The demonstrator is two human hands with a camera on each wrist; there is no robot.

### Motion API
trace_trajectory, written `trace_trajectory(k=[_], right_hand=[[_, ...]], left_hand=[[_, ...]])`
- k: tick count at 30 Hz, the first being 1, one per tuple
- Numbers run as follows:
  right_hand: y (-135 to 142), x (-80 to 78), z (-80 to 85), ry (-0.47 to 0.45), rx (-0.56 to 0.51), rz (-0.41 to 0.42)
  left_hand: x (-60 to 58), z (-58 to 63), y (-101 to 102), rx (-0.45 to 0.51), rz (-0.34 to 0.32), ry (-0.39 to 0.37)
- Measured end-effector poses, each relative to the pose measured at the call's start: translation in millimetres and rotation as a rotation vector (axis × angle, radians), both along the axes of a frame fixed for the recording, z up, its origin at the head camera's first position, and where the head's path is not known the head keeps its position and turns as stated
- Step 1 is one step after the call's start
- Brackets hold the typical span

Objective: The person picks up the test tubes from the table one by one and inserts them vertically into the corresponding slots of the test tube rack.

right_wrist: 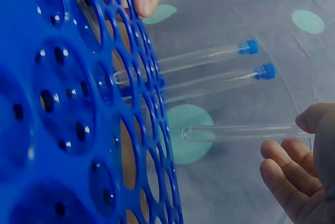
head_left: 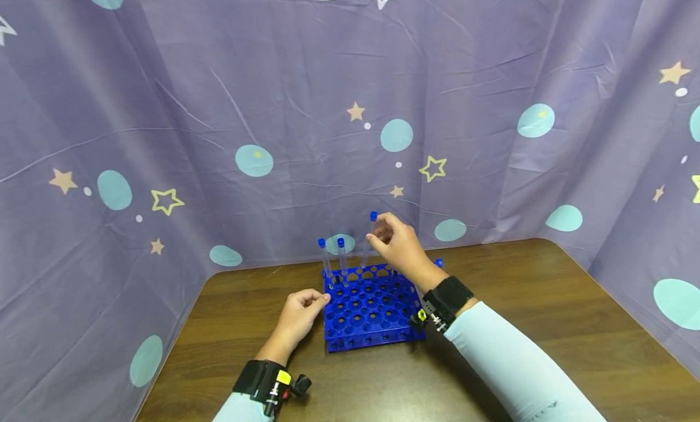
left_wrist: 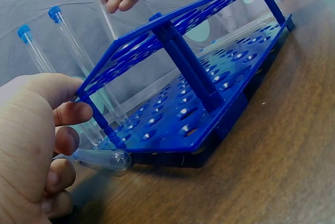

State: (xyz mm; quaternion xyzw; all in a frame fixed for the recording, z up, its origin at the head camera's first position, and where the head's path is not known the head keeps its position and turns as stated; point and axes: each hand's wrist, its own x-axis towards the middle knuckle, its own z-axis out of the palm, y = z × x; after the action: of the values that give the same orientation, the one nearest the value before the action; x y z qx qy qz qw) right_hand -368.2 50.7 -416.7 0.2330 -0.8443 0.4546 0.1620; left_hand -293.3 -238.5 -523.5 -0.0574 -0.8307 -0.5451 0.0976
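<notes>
A blue test tube rack [head_left: 377, 333] with round holes stands on the table. My left hand [head_left: 298, 317] holds its left side, thumb on the top plate's corner and index finger beneath, as the left wrist view shows. My right hand [head_left: 401, 247] pinches a clear test tube [right_wrist: 235, 132] with a blue cap [head_left: 374, 216] between thumb and fingers. The tube hangs nearly upright over the rack's back row, its rounded end outside the holes in the right wrist view. Two capped tubes, one [right_wrist: 209, 58] beside another [right_wrist: 214, 87], stand in the back left corner.
Another clear tube [left_wrist: 107, 159] lies at the rack's left, close to my left fingers. A blue cap [head_left: 439, 262] shows past the rack's back right corner. The brown wooden table [head_left: 240, 325] meets a purple patterned curtain [head_left: 306, 203] behind.
</notes>
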Motion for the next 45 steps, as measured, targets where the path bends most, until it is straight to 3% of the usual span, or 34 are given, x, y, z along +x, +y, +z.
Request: trace_trajectory(k=[22,45], right_hand=[[-22.1,-2.0,-14.5,0.056,0.13,0.076],[-27.0,-0.1,-17.1,-0.068,0.267,0.06]], left_hand=[[-1.7,-2.1,-1.2,-0.006,-0.002,-0.01],[-1.0,0.0,-0.9,0.002,0.006,-0.016]])
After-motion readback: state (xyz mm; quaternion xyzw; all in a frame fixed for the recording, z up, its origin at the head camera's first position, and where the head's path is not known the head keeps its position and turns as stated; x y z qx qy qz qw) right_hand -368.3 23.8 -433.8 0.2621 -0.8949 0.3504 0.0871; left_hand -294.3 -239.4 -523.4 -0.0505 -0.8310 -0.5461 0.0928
